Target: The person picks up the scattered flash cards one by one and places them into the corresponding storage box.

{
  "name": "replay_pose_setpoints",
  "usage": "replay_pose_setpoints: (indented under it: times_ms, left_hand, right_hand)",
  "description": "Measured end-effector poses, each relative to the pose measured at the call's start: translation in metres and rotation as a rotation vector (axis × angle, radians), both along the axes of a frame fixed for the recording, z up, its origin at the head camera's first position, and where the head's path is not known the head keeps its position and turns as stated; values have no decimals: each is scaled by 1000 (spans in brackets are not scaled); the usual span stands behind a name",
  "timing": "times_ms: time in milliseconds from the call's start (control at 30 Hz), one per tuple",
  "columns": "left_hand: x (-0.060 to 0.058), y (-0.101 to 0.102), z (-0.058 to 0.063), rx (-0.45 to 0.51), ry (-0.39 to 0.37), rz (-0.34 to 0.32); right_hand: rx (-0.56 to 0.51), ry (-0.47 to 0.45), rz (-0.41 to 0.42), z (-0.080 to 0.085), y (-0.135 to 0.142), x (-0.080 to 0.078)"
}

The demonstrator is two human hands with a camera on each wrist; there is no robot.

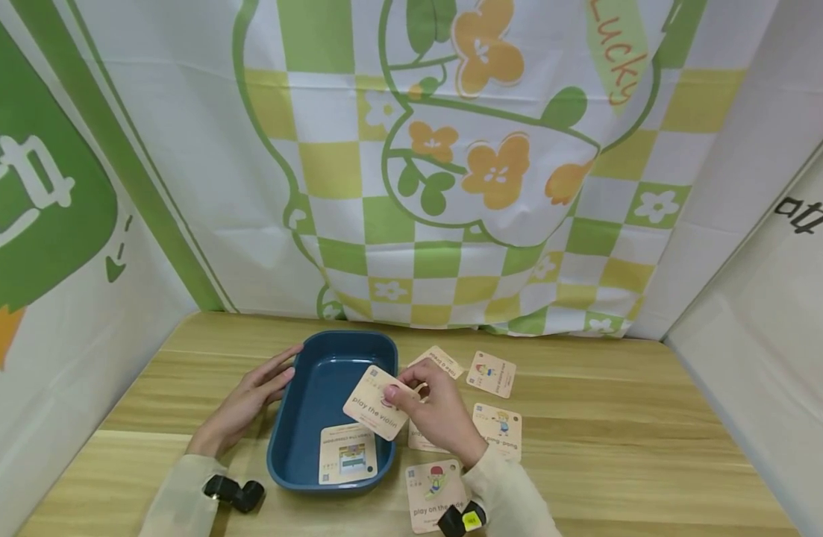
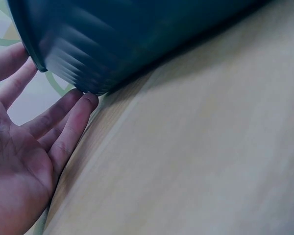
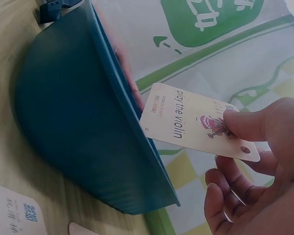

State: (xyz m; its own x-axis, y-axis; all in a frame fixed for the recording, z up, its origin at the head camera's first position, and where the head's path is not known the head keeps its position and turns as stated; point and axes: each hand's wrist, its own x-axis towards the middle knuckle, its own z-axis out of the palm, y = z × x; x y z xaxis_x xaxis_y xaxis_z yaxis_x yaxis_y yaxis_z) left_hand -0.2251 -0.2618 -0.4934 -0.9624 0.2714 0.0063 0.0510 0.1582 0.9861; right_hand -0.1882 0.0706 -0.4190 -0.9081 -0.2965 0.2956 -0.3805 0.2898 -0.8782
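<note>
Between thumb and fingers, my right hand point(image 1: 440, 410) pinches a "play the violin" flashcard point(image 1: 376, 403) over the right rim of a dark blue plastic bin point(image 1: 281, 418). The right wrist view shows this flashcard point(image 3: 171, 117) by its corner, thumb on the picture side. Inside the bin lies a "clean the classroom" flashcard point(image 1: 348, 453). My left hand point(image 1: 246, 403) touches the bin's left side with fingers extended; in the left wrist view its fingertips point(image 2: 90, 98) meet the outer wall near the base.
Right of the bin, flashcards lie on the wooden table point(image 1: 619, 432): a "take a break" card point(image 1: 441, 361), a card at the back right point(image 1: 492, 374), a ping-pong card point(image 1: 497, 429), a slide card point(image 1: 434, 488) and one partly under my right hand. A patterned curtain point(image 1: 451, 261) hangs behind.
</note>
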Motion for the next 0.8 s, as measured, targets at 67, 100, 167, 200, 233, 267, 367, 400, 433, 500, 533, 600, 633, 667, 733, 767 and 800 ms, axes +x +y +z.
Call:
replay_pose_setpoints:
  times_ms: [67, 100, 167, 200, 233, 267, 367, 400, 433, 500, 533, 600, 633, 667, 733, 767, 800]
  left_hand:
    - [0, 0, 0, 2, -1, 3]
    - [0, 0, 0, 3, -1, 3]
    - [0, 0, 0, 3, -2, 1]
    - [0, 0, 0, 3, -2, 1]
    - [0, 0, 0, 3, -3, 1]
    - [0, 0, 0, 3, -5, -1]
    - [0, 0, 0, 6, -7, -4]
    - [0, 0, 0, 4, -5, -4]
    - [0, 0, 0, 3, -3, -5]
    - [0, 0, 0, 1, 2, -6]
    - [0, 0, 0, -2, 7, -8]
    - [0, 0, 0, -4, 12, -10]
    - [0, -1, 1, -5, 15, -12]
    - [0, -1, 1, -6, 15, -14]
    - [0, -1, 1, -6, 15, -18]
    - [0, -1, 1, -4, 13, -19]
    - [0, -1, 1, -4, 12, -20]
  right_hand:
    - [6, -1, 6, -1, -2, 1]
    - [12, 2, 7, -2, -3, 1]
    - [19, 7, 11, -3, -4, 2]
    - [23, 6, 17, -3, -5, 2]
    - [26, 7, 23, -4, -5, 3]
    - [31, 11, 24, -5, -6, 3]
    - [54, 20, 31, -8, -6, 3]
    - [62, 24, 34, -8, -6, 3]
    - [70, 30, 36, -9, -6, 3]
    - [87, 38, 42, -10, -5, 2]
    - [95, 42, 46, -10, -5, 2]
    - [107, 43, 49, -11, -4, 1]
    - [113, 39, 49, -10, -3, 1]
    - [119, 31, 46, -10, -2, 1]
    - [128, 19, 42, -10, -1, 0]
    - [132, 12, 41, -9, 0, 0]
    - [133, 8, 40, -9, 0, 0]
